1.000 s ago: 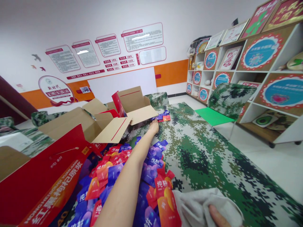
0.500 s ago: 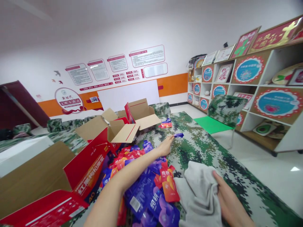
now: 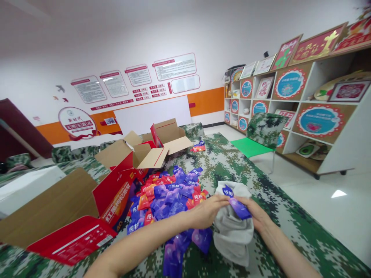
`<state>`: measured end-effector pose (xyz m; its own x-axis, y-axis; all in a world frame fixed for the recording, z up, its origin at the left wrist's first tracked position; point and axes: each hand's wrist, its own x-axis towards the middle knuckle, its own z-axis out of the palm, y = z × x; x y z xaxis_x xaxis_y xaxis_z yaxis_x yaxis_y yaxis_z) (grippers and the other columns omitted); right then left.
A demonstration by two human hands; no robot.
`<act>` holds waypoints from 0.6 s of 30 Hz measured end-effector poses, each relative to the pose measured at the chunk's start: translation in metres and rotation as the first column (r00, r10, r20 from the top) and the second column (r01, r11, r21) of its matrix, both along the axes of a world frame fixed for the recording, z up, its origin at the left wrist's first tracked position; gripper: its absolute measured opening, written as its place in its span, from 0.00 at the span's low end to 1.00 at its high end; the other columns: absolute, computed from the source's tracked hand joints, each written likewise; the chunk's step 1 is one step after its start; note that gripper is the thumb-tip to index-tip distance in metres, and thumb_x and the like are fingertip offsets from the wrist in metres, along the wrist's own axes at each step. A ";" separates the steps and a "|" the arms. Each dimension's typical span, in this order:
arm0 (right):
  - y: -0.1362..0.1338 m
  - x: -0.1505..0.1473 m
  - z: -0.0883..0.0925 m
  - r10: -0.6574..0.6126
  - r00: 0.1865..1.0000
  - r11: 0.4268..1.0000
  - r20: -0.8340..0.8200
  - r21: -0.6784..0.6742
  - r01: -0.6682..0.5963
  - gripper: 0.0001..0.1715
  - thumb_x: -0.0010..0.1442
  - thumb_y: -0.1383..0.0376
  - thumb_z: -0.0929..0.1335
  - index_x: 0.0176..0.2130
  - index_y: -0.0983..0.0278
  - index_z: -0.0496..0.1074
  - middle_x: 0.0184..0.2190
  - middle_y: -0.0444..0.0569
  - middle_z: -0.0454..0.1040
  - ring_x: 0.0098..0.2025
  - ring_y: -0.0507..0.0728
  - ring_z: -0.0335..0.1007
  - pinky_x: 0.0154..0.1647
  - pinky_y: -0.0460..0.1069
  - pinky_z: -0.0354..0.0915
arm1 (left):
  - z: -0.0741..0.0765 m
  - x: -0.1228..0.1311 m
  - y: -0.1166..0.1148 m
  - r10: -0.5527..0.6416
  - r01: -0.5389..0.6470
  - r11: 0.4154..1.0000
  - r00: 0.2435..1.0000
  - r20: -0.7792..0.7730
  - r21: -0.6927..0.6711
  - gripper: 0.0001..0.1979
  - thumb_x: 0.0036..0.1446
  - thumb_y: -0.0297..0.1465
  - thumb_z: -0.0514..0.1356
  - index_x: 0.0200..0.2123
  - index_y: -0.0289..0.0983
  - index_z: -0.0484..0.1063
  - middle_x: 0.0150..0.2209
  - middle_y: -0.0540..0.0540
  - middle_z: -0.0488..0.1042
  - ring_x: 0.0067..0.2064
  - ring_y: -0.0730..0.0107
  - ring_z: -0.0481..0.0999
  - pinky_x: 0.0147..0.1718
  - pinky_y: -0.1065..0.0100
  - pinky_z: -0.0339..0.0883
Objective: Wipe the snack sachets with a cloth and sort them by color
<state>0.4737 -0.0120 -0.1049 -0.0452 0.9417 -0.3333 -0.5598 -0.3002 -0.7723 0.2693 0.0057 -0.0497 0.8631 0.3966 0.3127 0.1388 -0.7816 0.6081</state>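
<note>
My left hand (image 3: 204,211) pinches one end of a purple sachet (image 3: 237,204) in front of me. My right hand (image 3: 255,216) grips a grey cloth (image 3: 232,235) and has its fingers on the same sachet, which lies across the top of the cloth. Just left of my hands is a heap of purple, red and orange sachets (image 3: 166,193) on the camouflage-covered table (image 3: 226,166). Some more purple sachets (image 3: 181,251) lie under my left wrist.
An open cardboard box with a red lining (image 3: 69,216) lies at the near left. Two more open cartons (image 3: 145,148) stand behind the heap, with a few loose sachets (image 3: 198,147) beside them. A camouflage chair (image 3: 265,129) and white display shelves (image 3: 304,112) stand on the right.
My left hand drew back from the far cartons with a purple sachet and brought it to the cloth. My right hand lifted the cloth to meet it. The view rose and pulled back.
</note>
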 end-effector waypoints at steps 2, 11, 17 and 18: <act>-0.003 -0.009 -0.001 -0.121 0.978 0.989 0.173 0.106 0.104 0.23 0.42 0.65 0.72 0.41 0.65 0.72 0.36 0.50 0.78 0.35 0.59 0.74 0.42 0.55 0.67 | -0.011 0.006 -0.010 0.288 -0.261 0.945 0.950 0.124 -0.196 0.16 0.56 0.25 0.46 0.47 0.39 0.64 0.52 0.42 0.64 0.55 0.67 0.62 0.54 0.62 0.56; 0.002 -0.050 -0.018 -0.423 0.770 0.896 0.479 0.349 0.275 0.31 0.46 0.56 0.68 0.48 0.65 0.68 0.47 0.54 0.72 0.50 0.63 0.66 0.52 0.58 0.59 | -0.067 0.048 -0.036 0.815 -0.455 0.473 0.552 0.178 -0.754 0.24 0.56 0.36 0.53 0.55 0.37 0.54 0.55 0.40 0.60 0.54 0.69 0.63 0.51 0.70 0.56; 0.012 -0.049 -0.013 -0.401 0.799 0.912 0.448 0.277 0.303 0.30 0.47 0.54 0.66 0.48 0.65 0.68 0.46 0.54 0.72 0.49 0.63 0.67 0.50 0.58 0.62 | -0.070 0.052 -0.012 0.868 -0.260 0.151 0.497 0.003 -0.954 0.19 0.40 0.31 0.64 0.38 0.32 0.67 0.31 0.43 0.73 0.32 0.68 0.73 0.33 0.68 0.66; 0.009 -0.048 -0.006 -0.440 0.777 0.892 0.451 0.316 0.322 0.29 0.49 0.54 0.65 0.48 0.64 0.68 0.47 0.53 0.72 0.50 0.63 0.66 0.51 0.58 0.61 | -0.067 0.049 -0.010 0.861 -0.233 0.153 0.508 0.014 -0.960 0.16 0.37 0.30 0.64 0.34 0.32 0.69 0.28 0.45 0.73 0.29 0.69 0.73 0.31 0.68 0.66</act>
<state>0.4257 -0.0028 -0.1105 0.4485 0.8938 -0.0009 -0.1131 0.0557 -0.9920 0.3181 -0.0045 -0.1166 0.0867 0.9556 -0.2815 -0.2517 0.2944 0.9219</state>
